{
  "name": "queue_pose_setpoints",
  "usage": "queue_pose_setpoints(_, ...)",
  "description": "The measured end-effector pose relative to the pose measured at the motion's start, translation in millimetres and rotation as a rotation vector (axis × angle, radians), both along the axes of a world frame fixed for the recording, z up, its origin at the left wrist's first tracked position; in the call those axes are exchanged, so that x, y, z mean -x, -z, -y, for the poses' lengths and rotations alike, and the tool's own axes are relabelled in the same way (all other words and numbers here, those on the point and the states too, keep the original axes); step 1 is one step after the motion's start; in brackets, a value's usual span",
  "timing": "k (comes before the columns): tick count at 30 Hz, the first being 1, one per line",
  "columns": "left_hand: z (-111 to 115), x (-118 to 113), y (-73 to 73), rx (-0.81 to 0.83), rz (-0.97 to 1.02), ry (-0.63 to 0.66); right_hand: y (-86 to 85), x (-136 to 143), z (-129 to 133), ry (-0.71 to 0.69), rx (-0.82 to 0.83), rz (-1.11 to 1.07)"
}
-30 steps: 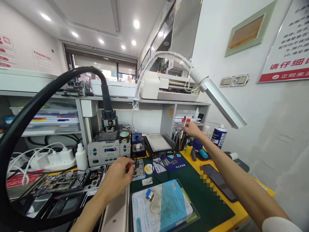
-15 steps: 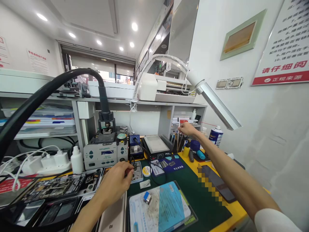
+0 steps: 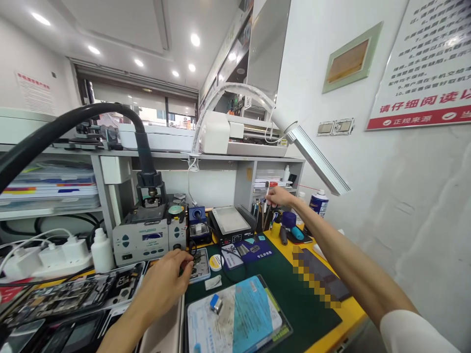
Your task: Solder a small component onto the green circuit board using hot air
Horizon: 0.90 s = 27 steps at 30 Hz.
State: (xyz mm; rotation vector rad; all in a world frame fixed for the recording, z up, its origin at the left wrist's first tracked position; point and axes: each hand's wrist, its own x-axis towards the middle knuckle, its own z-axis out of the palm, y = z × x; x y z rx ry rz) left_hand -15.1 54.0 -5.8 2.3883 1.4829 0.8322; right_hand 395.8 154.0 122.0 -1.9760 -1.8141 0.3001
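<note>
My right hand (image 3: pixel 278 196) reaches out over the tool holder (image 3: pixel 260 220) at the back of the bench, its fingers pinched on a thin white brush-like tool (image 3: pixel 267 190) held upright. My left hand (image 3: pixel 171 272) hovers with curled fingers by a small tray of parts (image 3: pixel 199 264); whatever its fingertips may hold is hidden. In front of me a blue and white pad (image 3: pixel 235 314) lies on the green mat (image 3: pixel 305 314), with a small blue and silver piece (image 3: pixel 216 304) on it.
A grey soldering station (image 3: pixel 147 238) stands behind my left hand. Phone boards (image 3: pixel 62 296) cover the left side. A white lamp (image 3: pixel 318 159) hangs over the right. A dark phone (image 3: pixel 324 274) and spray can (image 3: pixel 318 202) are by my right arm.
The view has turned slightly to the right, so things sit further left. The white tool in my right hand's fingers shows more clearly above the holder. My left hand keeps its curled pose.
</note>
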Motion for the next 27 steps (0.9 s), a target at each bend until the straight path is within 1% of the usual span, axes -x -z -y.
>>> queue_pose_setpoints(4, -0.3, 0.1, 1.2, -0.012, -0.012, -0.005, 9.5, -1.1, -0.5, 0.025, -0.077, 0.014)
queue_pose_setpoints(8, -0.2, -0.7, 1.6, -0.001, -0.03, -0.004, 17.0, 2.0, -3.9, 0.056, -0.1, 0.023)
queue_pose_setpoints(15, -0.9, -2.0, 1.6, 0.013, -0.076, -0.001, 15.1, -0.5, -10.1, 0.056, -0.04, -0.011)
queue_pose_setpoints(22, -0.6, -1.8, 3.0, 0.015, -0.108, -0.001, 23.9, 12.1, -19.3, 0.126, -0.083, -0.005)
queue_pose_setpoints(24, -0.2, -1.6, 2.3, 0.019, -0.112, 0.0, 22.8, 13.5, -17.7, 0.129, -0.063, -0.012)
queue_pose_setpoints(27, 0.2, -1.7, 1.2, 0.024, -0.117, -0.002, 16.8, 12.3, -10.7, 0.14, -0.028, -0.011)
